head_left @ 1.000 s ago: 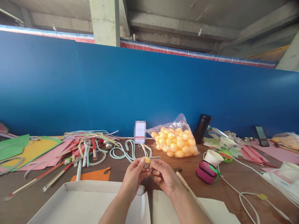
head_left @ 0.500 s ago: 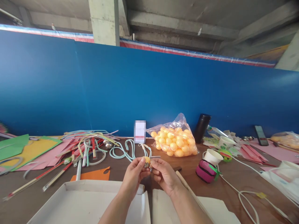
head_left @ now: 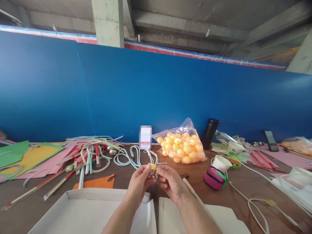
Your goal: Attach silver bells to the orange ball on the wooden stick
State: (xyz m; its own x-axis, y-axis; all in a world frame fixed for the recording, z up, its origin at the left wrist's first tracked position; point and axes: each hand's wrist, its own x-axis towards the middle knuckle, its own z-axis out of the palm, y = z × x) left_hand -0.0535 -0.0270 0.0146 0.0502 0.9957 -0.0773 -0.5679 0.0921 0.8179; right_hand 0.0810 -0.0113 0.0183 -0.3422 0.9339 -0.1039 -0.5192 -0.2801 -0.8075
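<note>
Between my two hands is a small yellow and grey piece (head_left: 152,169), too small to make out its kind. My left hand (head_left: 139,181) pinches it from the left with thumb and fingers. From the other side my right hand (head_left: 172,182) closes its fingertips on the piece's right edge. Both hands are raised over the inner edges of a white open box (head_left: 80,211). Pale blue cord (head_left: 122,159) lies in loops just behind them. Fingers hide most of the piece's lower part.
A clear bag of orange balls (head_left: 181,148) stands behind my hands, with a black bottle (head_left: 211,134) beside it. To the right are a paper cup (head_left: 221,163), a magenta pouch (head_left: 214,178) and a white cable (head_left: 253,208). Coloured paper (head_left: 41,154) and sticks (head_left: 34,191) spread leftward.
Both hands keep the small piece in nearly the same place and grip. The whole view has shifted very slightly.
</note>
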